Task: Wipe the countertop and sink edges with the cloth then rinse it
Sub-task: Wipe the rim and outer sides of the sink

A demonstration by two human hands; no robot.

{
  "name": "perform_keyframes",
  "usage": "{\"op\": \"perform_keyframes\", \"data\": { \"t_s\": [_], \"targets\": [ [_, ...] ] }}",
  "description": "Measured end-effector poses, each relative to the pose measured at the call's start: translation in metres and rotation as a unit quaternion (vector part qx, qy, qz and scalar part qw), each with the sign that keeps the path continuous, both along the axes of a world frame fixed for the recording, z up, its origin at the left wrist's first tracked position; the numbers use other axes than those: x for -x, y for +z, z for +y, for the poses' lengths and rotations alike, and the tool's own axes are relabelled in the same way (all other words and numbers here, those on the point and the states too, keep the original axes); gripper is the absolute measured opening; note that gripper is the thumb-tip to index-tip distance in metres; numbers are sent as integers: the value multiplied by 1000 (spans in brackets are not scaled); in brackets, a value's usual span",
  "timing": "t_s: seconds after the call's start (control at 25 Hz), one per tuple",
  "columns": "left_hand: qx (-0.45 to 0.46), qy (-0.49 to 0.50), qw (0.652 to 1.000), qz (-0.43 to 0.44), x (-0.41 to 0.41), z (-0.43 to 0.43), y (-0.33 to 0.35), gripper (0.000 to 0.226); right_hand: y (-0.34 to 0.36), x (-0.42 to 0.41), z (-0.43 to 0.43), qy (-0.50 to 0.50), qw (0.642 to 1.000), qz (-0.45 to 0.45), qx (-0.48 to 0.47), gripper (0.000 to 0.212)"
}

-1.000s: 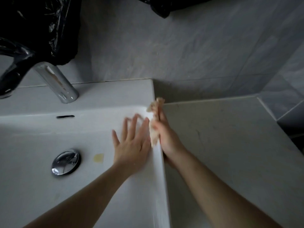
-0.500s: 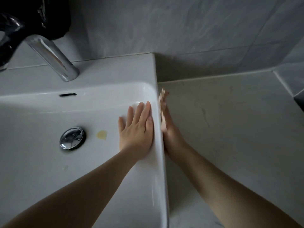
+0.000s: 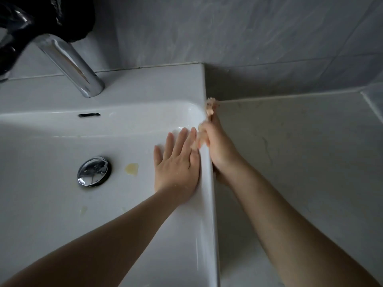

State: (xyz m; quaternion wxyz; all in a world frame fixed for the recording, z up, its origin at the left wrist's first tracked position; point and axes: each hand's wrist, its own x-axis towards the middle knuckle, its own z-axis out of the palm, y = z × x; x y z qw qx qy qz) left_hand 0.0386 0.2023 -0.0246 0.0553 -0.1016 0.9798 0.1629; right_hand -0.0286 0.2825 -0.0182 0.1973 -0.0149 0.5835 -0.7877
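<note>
While the right hand (image 3: 219, 148) works down in the gap between sink and counter, it grips a small pale cloth (image 3: 209, 108) — bunched, one end poking up past the fingertips near the sink's back corner, another bit showing at the thumb side by the rim. Fingers closed around it; how much of the cloth is tucked inside the fist cannot be told.

Left hand (image 3: 176, 162) lies flat and open on the inner wall of the sink (image 3: 205, 204), fingers together, palm pressed to the porcelain, holding nothing. Looks like a brace.

Step in hand, as judged: wiping the sink's outer right edge, where it meets the countertop (image 3: 300, 152). Cloth sits against that side face, close to the rear wall.

Still to do (by the look of things): a yellowish smear (image 3: 132, 168) beside the drain plug (image 3: 93, 171), another faint one lower down. Tap (image 3: 70, 63) is not running — rinse not yet begun.

Next move calls for steady pressure along the edge toward the front, keeping the cloth flat to the face rather than wadded, then a lift over the rim to reach the basin and tap.
</note>
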Motion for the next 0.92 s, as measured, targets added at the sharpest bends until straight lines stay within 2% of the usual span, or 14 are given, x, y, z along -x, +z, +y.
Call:
{"op": "perform_keyframes", "data": {
  "t_s": [0.2,0.36,0.44,0.56,0.68,0.72,0.8,0.92],
  "targets": [
    [-13,-6,1000,4,1,-2,-1,53,46,91,-29,-65,986,-4,-153,32],
    [-25,-9,1000,10,1,-2,-2,60,46,91,-17,-20,983,26,-179,35],
    [-22,-12,1000,14,1,-2,-1,58,41,69,-12,-20,991,-11,-135,38],
    [-21,-18,1000,8,1,-3,0,52,24,15,0,9,994,-110,-18,54],
    [-21,-18,1000,10,0,-1,2,52,19,-19,2,-41,992,-117,27,53],
    [-19,-19,1000,16,-1,1,2,52,21,-21,3,-45,991,-122,37,59],
    [-35,-11,999,27,-1,-1,2,51,24,-24,8,-12,990,-122,67,68],
    [-57,4,998,19,0,-1,3,48,10,-47,12,38,990,-108,85,57]
  ]
}}
